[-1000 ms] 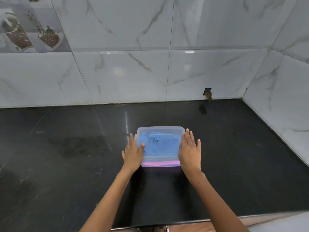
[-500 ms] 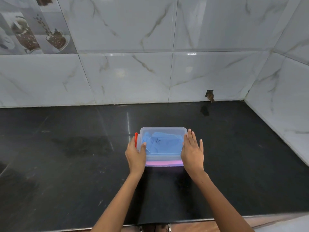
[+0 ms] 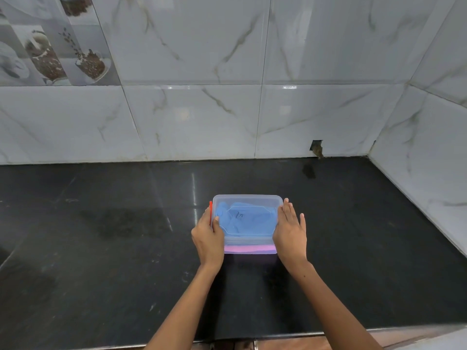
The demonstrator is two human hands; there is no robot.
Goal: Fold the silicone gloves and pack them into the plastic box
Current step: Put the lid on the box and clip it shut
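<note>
- The black countertop carries the whole scene, with a marble-tiled wall rising behind it.
- The left hand sits at the left short end of the plastic box. Its fingers curl over the red latch there and its thumb lies on the lid's left edge, so it pinches that end between thumb and fingers.
- The plastic box lies between the two hands, directly ahead of the person near the middle of the counter. Its long axis runs left to right, so each short end faces one hand.
- The clear lid is already on top. Through it the blue glove shows folded inside, and a pink glove shows as a band along the bottom of the near wall.
- The right hand lies flat against the right short end, fingers straight and together pointing away from the person, pressing on the lid edge rather than gripping anything. Whether a latch sits under it I cannot tell; the hand covers that end.
- Judging from this, packing is done and the step in hand is sealing. Both hands are equally near, one per end, so the closing move likely turns on each pressing inward and down along the long axis.
</note>
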